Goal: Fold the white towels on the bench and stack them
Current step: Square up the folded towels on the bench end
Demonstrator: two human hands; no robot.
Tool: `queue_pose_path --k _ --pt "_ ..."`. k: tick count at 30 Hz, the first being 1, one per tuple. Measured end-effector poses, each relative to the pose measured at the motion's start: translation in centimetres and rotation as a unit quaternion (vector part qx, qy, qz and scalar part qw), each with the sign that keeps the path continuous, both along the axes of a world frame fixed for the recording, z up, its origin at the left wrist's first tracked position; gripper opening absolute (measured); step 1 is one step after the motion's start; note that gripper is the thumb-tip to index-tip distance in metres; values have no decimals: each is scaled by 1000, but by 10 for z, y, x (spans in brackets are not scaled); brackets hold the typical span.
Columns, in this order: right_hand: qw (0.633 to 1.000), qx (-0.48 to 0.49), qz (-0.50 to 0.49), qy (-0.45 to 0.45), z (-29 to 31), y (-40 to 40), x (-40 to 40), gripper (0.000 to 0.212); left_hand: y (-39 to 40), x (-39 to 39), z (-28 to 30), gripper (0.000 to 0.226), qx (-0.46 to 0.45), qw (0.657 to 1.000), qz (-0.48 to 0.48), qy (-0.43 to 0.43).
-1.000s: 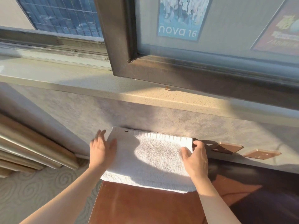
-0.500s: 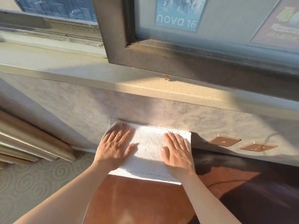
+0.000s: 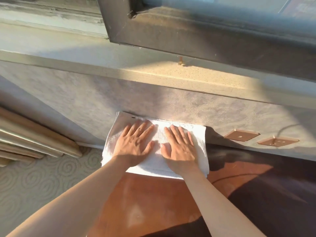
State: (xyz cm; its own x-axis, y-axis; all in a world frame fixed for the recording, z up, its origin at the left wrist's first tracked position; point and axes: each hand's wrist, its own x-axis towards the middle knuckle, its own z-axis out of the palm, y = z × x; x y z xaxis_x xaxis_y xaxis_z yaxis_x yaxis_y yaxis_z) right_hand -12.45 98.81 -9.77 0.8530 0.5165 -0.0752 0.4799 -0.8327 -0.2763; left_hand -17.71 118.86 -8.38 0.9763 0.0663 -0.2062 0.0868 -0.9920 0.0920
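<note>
A folded white towel (image 3: 199, 147) lies at the far left end of the reddish-brown bench (image 3: 150, 199), pushed up against the grey wall. My left hand (image 3: 135, 144) lies flat on the towel's left half, fingers straight and spread. My right hand (image 3: 179, 147) presses flat on the right half, fingers straight too. The two hands sit side by side, thumbs nearly meeting. The towel's left edge overhangs the bench end a little. Only this one towel is in sight.
A stone window ledge (image 3: 153, 72) and a dark window frame (image 3: 205, 31) run above the wall. Two copper socket plates (image 3: 242, 135) are set in the wall to the right, one with a cable. Curtain folds (image 3: 25, 137) hang left over patterned carpet (image 3: 42, 177).
One second ago my hands held the towel's side edges; then they came on top of it. Since half a second ago they have moved closer together, flat on the towel.
</note>
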Motion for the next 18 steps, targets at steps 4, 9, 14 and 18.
queue_pose_path --k 4,9,14,18 --pt "1000 11 6 -7 -2 -6 -6 65 22 -18 -5 69 23 999 30 -33" --pt "999 31 23 -3 9 -2 0 67 42 -29 3 67 4 998 23 -66" --pt "994 105 41 -16 13 -33 -13 66 56 -57 14 53 -49 985 40 -158" --pt "980 46 177 -77 13 -53 -25 76 41 -80 11 60 -89 977 -99 -166"
